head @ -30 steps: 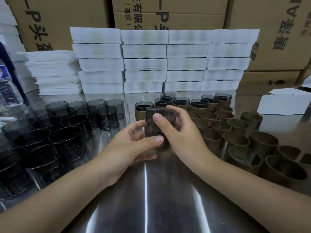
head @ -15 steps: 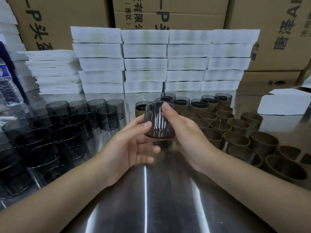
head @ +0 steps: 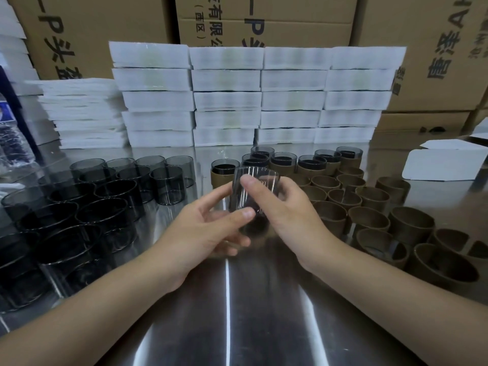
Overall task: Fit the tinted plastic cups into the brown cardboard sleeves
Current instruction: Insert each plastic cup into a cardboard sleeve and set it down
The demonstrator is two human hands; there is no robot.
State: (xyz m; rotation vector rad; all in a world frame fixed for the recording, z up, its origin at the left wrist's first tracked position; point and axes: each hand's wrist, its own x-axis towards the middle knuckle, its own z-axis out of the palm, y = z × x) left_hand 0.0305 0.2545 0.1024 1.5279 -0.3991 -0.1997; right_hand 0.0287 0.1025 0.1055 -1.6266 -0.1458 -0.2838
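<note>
A tinted plastic cup (head: pixel 260 190) hangs above the steel table's middle, tilted with its open end toward me. My right hand (head: pixel 285 215) grips it from the right, thumb across its near side. My left hand (head: pixel 208 231) holds its lower edge from the left, thumb against the wall. Several loose tinted cups (head: pixel 105 199) stand on the left. Several empty brown cardboard sleeves (head: pixel 369 215) stand on the right. Behind my hands is a row of sleeves with cups fitted in them (head: pixel 284 163).
The shiny steel table (head: pixel 237 313) runs toward me. Stacks of white flat packs (head: pixel 256 96) line the back, with big cardboard boxes (head: pixel 422 48) behind. A white folded carton (head: pixel 446 165) lies at the right, a plastic bottle (head: pixel 13 138) at the far left.
The cup went from upright to tilted and rose slightly, turning in both hands. My left thumb slid down to its lower edge. The hands stayed at about the same spot.
</note>
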